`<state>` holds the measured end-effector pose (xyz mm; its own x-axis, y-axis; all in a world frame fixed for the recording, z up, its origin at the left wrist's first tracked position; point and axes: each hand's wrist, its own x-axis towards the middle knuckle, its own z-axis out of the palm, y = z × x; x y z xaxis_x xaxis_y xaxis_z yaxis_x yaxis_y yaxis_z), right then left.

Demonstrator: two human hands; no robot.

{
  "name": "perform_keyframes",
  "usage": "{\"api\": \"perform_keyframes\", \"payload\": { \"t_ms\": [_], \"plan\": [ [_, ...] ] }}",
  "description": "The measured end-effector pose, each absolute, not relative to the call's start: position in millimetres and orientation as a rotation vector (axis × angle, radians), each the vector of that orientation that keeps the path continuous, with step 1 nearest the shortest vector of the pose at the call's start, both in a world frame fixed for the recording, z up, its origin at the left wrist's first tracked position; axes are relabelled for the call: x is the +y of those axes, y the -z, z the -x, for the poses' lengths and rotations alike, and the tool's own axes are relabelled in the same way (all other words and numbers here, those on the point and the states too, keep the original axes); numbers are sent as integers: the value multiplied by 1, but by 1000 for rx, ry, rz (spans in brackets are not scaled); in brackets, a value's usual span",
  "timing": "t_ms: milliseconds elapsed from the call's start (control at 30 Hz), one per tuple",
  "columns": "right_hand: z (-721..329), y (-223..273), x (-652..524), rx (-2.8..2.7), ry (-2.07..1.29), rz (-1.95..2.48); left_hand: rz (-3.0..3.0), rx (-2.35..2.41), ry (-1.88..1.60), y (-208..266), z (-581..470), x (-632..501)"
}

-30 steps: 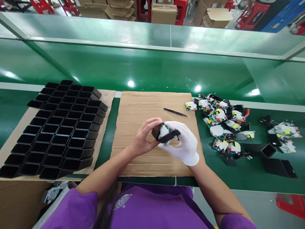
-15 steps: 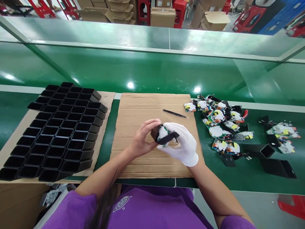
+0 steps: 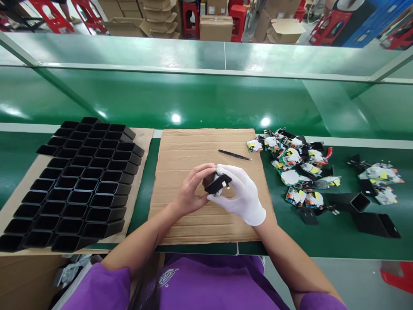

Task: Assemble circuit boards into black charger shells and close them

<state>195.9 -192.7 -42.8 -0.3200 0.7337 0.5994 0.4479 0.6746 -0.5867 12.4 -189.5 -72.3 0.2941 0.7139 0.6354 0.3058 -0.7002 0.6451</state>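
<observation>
As rows of black casings (image 3: 87,185) stand packed tight to the left of the cardboard sheet (image 3: 193,228), open ends showing, a person in purple (image 3: 209,284) has both hands over the sheet's middle. The bare left hand (image 3: 193,189) is curled, fingers and thumb gripping a black unit (image 3: 211,179) held above the sheet. From the unit's right, the white-gloved right hand (image 3: 241,198) pinches it near its tilted black end plate (image 3: 221,184); I can't make out how far the plate is seated. Beyond the hands, a thin black tool (image 3: 235,155) lies on the sheet's far right part. Mostly past the sheet's right edge sprawls a heap of circuit boards (image 3: 292,157), then come two loose casings (image 3: 346,201) on their sides, and farthest from the sheet a smaller cluster of boards (image 3: 380,173).
</observation>
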Motion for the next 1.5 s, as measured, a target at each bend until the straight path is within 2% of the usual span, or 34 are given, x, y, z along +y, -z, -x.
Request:
{"api": "perform_keyframes", "payload": {
  "t_ms": [267,533,1033,1167,1300,1500],
  "plan": [
    [-186,59,-184,-1644,-1329,1082,-2209,1024,-1401,74,-14,-189],
    [-181,67,-180,-1493,-1543,858,-2203,1028,-1417,75,-15,-188],
    [-185,68,-180,-1578,-1466,895,-2284,1027,-1437,74,-17,-189],
    [-182,74,-178,-1478,-1475,924,-2120,1010,-1337,74,-14,-189],
    [-184,70,-178,-1444,-1434,988,-1709,801,-1129,77,-8,-186],
    [-188,64,-182,-1585,-1301,1087,-1450,685,-1148,81,-10,-182]
  ]
}}
